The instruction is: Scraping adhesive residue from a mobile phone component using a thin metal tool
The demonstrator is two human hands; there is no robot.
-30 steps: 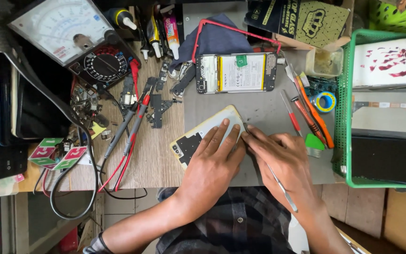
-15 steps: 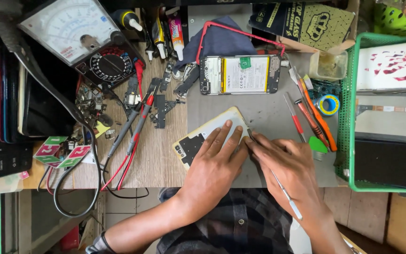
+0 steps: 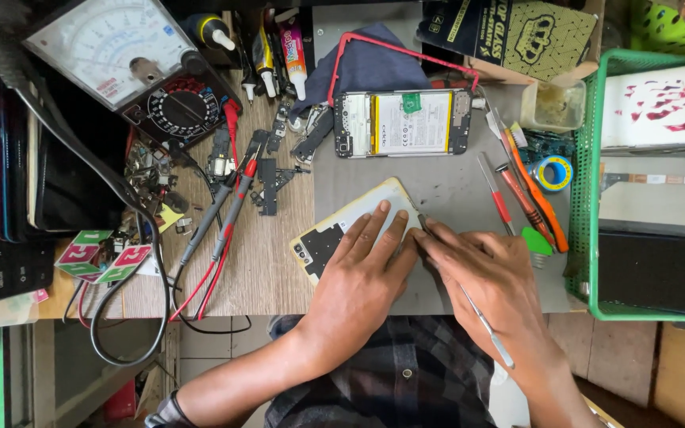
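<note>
Barely anything has shifted over the last second: both hands sit on the same spot and only the view has wobbled a little. Left hand [image 3: 358, 281] is flat, fingers spread, pressing down on the phone back panel [image 3: 342, 230], which lies on the grey mat [image 3: 445, 190] at an angle. That panel has a pale gold rim, a whitish inner face and a dark patch near the corner furthest from the palm, with a small camera hole at that end. Right hand [image 3: 489, 281] is curled closed around a thin metal pry tool [image 3: 469, 305], pinched pen-style, its tip touching the panel edge right where the two hands' fingertips meet; the handle runs back over the wrist. Just beyond the fingertips lies an opened phone [image 3: 402, 123] with its battery showing, well apart from the panel. Off the right hand's outer side are red and orange screwdrivers [image 3: 521, 194], a blue tape roll [image 3: 554, 173] and a green basket [image 3: 592, 198]. Out past the left hand, multimeter probes [image 3: 231, 206] cross the wooden bench.
</note>
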